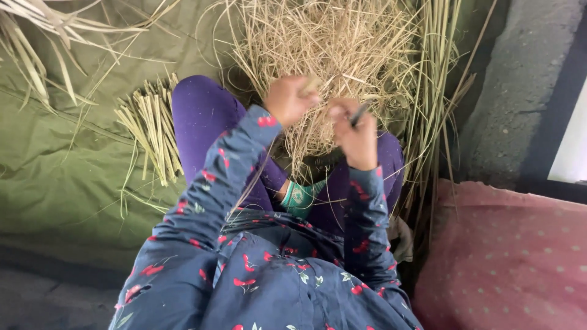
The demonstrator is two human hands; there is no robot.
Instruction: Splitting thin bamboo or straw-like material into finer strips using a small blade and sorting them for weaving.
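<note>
I sit cross-legged in purple trousers with a loose heap of dry straw (330,43) in front of my knees. My left hand (288,98) is closed around a pinch of straw strands (306,146) that hang down toward my lap. My right hand (356,135) is closed too, holding a thin dark tool (359,113) and touching the same strands. Both hands are close together above my legs. Dark blue flowered sleeves cover my arms.
A cut bundle of pale green stalks (150,125) lies to the left on an olive green sheet (55,171). Long stalks (431,91) lie on the right beside a grey concrete wall (526,85). A pink dotted cloth (507,256) is at the lower right.
</note>
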